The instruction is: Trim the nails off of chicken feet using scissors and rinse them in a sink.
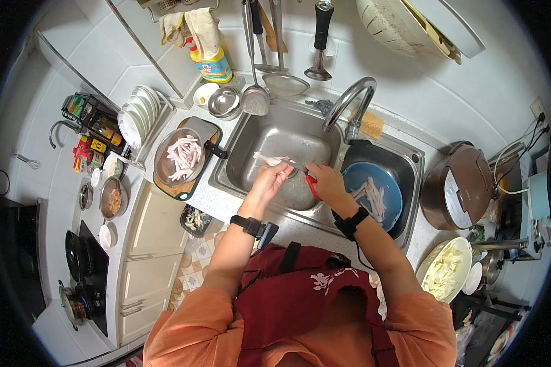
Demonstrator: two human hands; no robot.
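Over the left basin of the steel sink (275, 137), my left hand (272, 179) holds a pale chicken foot (267, 159) by one end. My right hand (327, 183) grips red-handled kitchen scissors (311, 183), whose blades reach to the fingertips of my left hand, by the chicken foot. How far the blades are apart cannot be told. To the right, a blue plastic basin (391, 192) with several chicken feet sits in the smaller sink bowl. At the left, a metal bowl (158, 158) heaped with chicken feet rests on a cutting board (183, 191) beside a cleaver (201, 130).
A chrome faucet (372, 91) arches over the sink. A brown rice cooker (463, 183) and a basket of cut cabbage (447, 270) stand at the right. A black bin (196, 222) with scraps is below the counter. A dish rack with plates (140, 114) stands at the left.
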